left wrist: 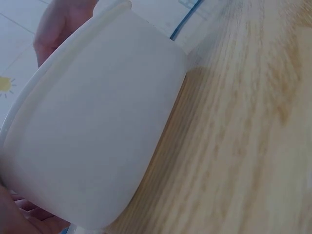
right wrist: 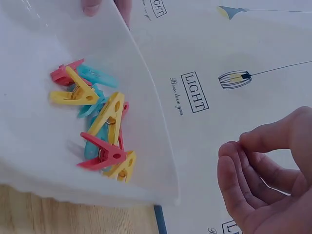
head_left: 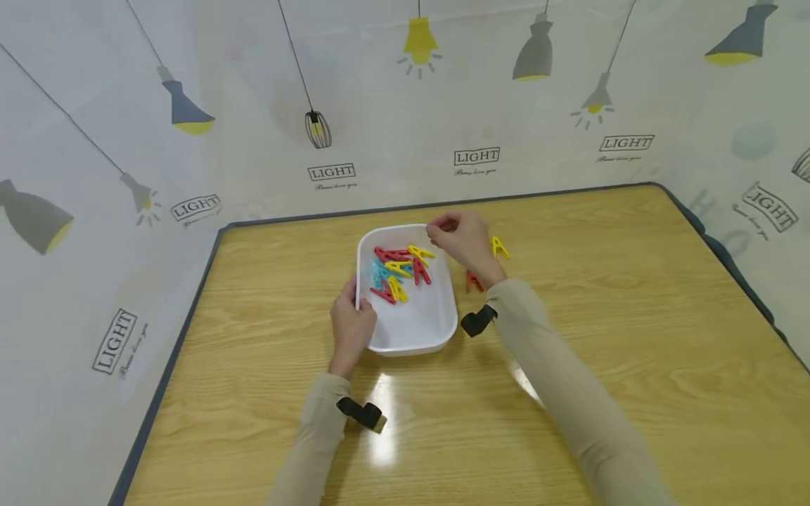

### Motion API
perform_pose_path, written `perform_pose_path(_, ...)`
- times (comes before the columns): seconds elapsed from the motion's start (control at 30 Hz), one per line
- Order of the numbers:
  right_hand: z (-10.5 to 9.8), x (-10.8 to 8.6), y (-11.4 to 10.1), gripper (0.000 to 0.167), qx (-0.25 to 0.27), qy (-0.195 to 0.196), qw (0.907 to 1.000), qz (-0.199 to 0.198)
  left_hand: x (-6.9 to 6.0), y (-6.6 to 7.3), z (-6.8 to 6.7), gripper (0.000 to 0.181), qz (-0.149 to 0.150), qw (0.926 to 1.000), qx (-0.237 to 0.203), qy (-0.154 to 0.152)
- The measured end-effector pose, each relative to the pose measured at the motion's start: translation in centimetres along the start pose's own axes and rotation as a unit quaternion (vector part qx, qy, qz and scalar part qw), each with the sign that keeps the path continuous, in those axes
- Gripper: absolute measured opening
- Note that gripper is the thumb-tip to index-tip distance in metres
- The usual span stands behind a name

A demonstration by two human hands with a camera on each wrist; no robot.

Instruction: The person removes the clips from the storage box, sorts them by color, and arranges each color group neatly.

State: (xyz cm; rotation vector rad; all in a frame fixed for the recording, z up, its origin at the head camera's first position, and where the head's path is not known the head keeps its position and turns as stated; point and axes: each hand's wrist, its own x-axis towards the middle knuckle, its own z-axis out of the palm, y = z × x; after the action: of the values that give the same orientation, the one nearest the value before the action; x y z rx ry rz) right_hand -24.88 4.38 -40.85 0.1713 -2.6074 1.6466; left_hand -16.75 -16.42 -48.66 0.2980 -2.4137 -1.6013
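A white tray [head_left: 411, 327] holds several red, yellow and blue clips, bunched toward its far left part. My left hand [head_left: 352, 325] grips the tray's left wall, the thumb over the rim and the fingers outside. By the far right corner of the tray is my right hand [head_left: 465, 242]. In the right wrist view, the right hand [right wrist: 268, 175] has curled fingers with the thumb touching a fingertip, and nothing shows between them. A yellow clip [right wrist: 109, 117] and a red clip [right wrist: 103, 152] lie among the others in the tray.
A yellow clip [head_left: 499, 247] and a red clip [head_left: 474, 282] lie on the wooden table [head_left: 253, 393] right of the tray, close to my right wrist. Behind the table stands a wall covering [head_left: 380, 70] printed with lamps.
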Motion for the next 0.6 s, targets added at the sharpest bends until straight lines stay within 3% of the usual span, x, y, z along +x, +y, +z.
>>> perform_pose_path(0.23, 2.7, 1.6, 0.1, 0.017, -0.010, 0.005, 0.9997, 0.023, -0.1, 0.0, 0.1, 0.053, -0.005, 0.9999, -0.006, -0.008)
perform_pose_path(0.47, 5.1, 1.9, -0.1, 0.016, -0.003, -0.022, 0.9979, 0.060, -0.1, 0.0, 0.1, 0.053, -0.004, 0.9999, -0.011, -0.002)
perform_pose_path(0.6, 6.4, 1.9, -0.2, 0.016, -0.009, -0.025, 0.9981, 0.056, 0.0, 0.0, 0.1, 0.053, 0.001, 0.9999, -0.016, 0.000)
